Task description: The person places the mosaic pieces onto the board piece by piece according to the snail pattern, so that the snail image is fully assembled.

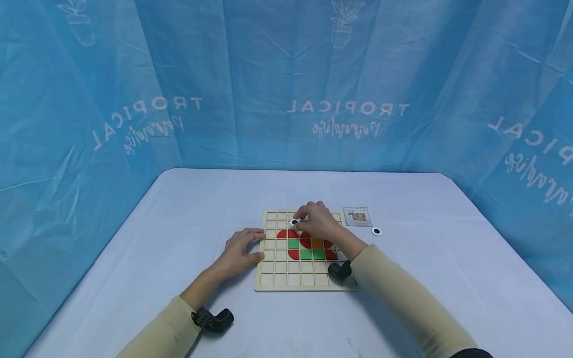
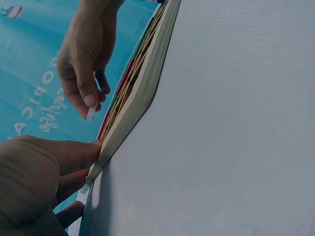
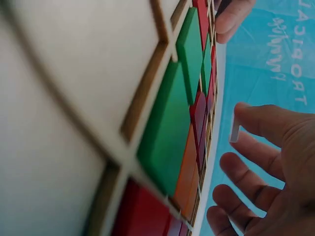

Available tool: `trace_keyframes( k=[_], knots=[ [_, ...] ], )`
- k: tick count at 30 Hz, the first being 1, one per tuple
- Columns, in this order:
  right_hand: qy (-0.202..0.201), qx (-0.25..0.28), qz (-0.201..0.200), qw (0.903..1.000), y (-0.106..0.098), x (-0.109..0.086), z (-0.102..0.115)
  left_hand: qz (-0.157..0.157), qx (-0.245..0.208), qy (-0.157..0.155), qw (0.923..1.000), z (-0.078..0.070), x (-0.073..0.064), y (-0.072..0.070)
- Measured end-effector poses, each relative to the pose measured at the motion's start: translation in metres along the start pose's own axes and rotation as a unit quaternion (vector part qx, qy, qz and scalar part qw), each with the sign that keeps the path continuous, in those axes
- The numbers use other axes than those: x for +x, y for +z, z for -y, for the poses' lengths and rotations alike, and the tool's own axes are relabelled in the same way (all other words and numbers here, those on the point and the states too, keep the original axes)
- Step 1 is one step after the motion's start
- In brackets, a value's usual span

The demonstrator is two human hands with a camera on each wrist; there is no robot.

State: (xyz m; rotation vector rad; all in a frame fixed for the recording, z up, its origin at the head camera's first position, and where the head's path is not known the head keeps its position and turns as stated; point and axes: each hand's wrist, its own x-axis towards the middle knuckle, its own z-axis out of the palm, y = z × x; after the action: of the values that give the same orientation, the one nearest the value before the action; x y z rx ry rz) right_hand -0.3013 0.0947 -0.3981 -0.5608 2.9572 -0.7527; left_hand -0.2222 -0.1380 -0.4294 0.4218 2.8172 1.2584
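Note:
A wooden grid board (image 1: 274, 281) lies on the table with red, green and orange tiles set in its cells. My right hand (image 1: 317, 221) is over the board's upper part, pinching a small white tile with a black dot (image 1: 294, 223) between thumb and fingers. In the right wrist view that tile (image 3: 235, 130) shows edge-on, above the board surface. At the board's left edge, my left hand (image 1: 241, 252) touches the frame with thumb and fingertips, its fingers loosely extended. The left wrist view shows the thumb (image 2: 81, 156) against the board's side (image 2: 135, 101).
A small picture card (image 1: 357, 217) with a colored grid pattern lies beside the board's upper right corner. Just right of it is another white round tile with a black dot (image 1: 376, 231). Blue printed curtains (image 1: 268, 74) surround the white table (image 1: 206, 194).

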Motion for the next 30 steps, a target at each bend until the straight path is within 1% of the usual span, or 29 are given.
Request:
trace_keyframes(
  k=[8, 15, 21, 30],
  knots=[
    [0.018, -0.006, 0.016, 0.9997, 0.003, 0.006, 0.0, 0.0, 0.0, 0.001, 1.0, 0.001, 0.001, 0.0],
    [0.018, -0.016, 0.026, 0.9994, 0.003, 0.01, 0.001, 0.002, -0.009, 0.003, 1.0, 0.001, 0.0, 0.0],
    [0.016, -0.022, 0.024, 0.9994, 0.004, 0.012, 0.001, 0.003, -0.008, 0.003, 1.0, 0.004, 0.001, 0.0],
    [0.022, -0.005, 0.025, 0.9994, 0.004, 0.011, -0.003, 0.003, -0.007, 0.009, 0.9999, 0.004, 0.0, 0.001]
  ],
)
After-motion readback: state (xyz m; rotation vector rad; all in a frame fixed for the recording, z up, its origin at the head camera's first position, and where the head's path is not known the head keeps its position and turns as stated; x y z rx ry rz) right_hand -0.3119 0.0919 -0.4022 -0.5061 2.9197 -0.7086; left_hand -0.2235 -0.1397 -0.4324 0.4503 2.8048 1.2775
